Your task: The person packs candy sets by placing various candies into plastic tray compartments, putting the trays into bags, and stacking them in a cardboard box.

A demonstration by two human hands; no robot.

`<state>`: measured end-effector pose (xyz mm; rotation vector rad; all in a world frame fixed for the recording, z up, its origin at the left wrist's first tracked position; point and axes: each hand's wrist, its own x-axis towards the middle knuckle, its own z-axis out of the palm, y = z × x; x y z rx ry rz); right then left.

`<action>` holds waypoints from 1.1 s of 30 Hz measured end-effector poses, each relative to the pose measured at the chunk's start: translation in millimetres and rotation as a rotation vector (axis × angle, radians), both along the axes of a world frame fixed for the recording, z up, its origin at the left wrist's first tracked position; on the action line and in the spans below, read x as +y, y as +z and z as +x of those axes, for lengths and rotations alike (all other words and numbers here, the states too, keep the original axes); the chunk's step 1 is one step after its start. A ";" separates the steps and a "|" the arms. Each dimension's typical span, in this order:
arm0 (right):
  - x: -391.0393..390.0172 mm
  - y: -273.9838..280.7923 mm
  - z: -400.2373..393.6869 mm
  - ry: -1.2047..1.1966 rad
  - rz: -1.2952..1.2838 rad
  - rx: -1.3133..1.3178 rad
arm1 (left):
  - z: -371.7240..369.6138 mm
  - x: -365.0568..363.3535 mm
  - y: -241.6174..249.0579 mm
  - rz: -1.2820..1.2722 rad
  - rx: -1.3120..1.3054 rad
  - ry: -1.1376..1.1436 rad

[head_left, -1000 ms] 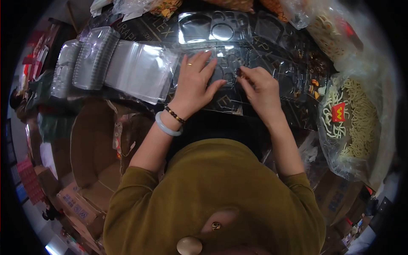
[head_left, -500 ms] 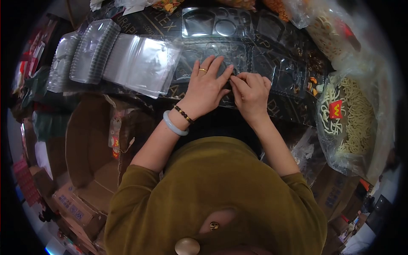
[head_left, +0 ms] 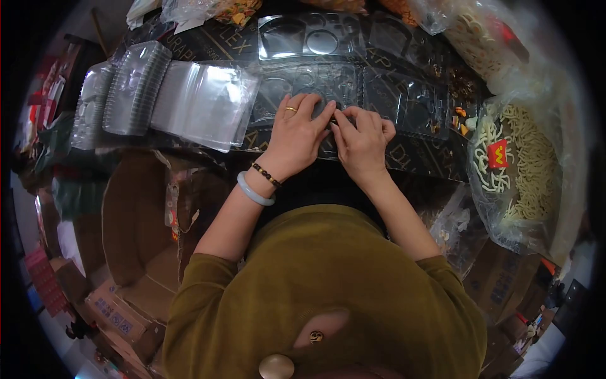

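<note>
My left hand (head_left: 297, 134), with a ring, rests at the near edge of a clear moulded plastic tray (head_left: 344, 85). Its thumb and forefinger come together near my right hand (head_left: 361, 140), whose thumb and forefinger pinch at the same spot. Between the fingertips is something small and dark that I cannot make out. Another clear tray (head_left: 309, 39) lies just beyond, and more trays (head_left: 404, 104) lie to the right. Left of my hands are a pile of clear plastic sleeves (head_left: 199, 101) and a stack of clear trays (head_left: 136, 88).
An open bag of noodle-like strands (head_left: 527, 167) with a red piece (head_left: 497, 153) lies at the right. Small orange pieces (head_left: 464, 120) sit beside it. Bags of coloured pieces (head_left: 240, 11) line the far edge. An open cardboard box (head_left: 129, 221) stands below left.
The view has shifted slightly. My left fingers have drawn closer together from a wider spread, and both hands stay near each other at the tray's near edge.
</note>
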<state>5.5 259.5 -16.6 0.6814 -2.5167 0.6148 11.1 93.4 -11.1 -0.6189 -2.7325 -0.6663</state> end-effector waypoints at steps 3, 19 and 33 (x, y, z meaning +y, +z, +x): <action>2.3 -0.6 2.3 0.012 -0.026 0.015 | -0.9 -0.4 1.3 0.055 -0.008 0.005; 105.9 40.7 -48.0 -0.179 -0.322 0.029 | 2.0 9.5 15.3 -0.147 -0.045 -0.033; 277.3 3.5 -152.6 -0.581 0.091 -0.404 | -68.0 -18.9 25.7 -0.007 0.106 0.029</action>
